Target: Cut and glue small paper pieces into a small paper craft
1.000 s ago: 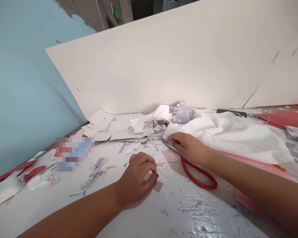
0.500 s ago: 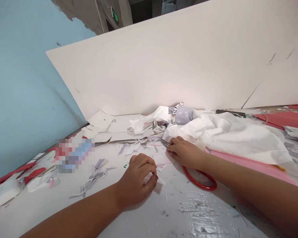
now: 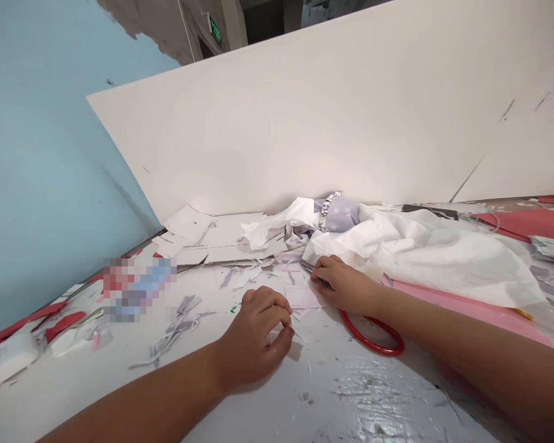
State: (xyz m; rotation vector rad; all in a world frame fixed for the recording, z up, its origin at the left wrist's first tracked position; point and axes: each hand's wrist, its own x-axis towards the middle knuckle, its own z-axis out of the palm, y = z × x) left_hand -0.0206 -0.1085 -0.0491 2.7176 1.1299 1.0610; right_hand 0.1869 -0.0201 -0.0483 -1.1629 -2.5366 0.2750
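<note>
My right hand lies over red-handled scissors on the white table. Its fingers are closed round the metal blades, whose tip pokes out by the fingertips. The red handle loop sticks out under my wrist. My left hand rests on the table with fingers curled and pinched on a small white scrap, too small to name. A small pale pink paper piece lies flat between the two hands.
Crumpled white fabric and a lilac printed cloth lie behind my right hand. A pink sheet sits beneath the fabric. White card pieces and paper scraps litter the table. A large white board stands behind.
My right hand slid a little to the left along the scissors toward the pink paper piece. My left hand has stayed put.
</note>
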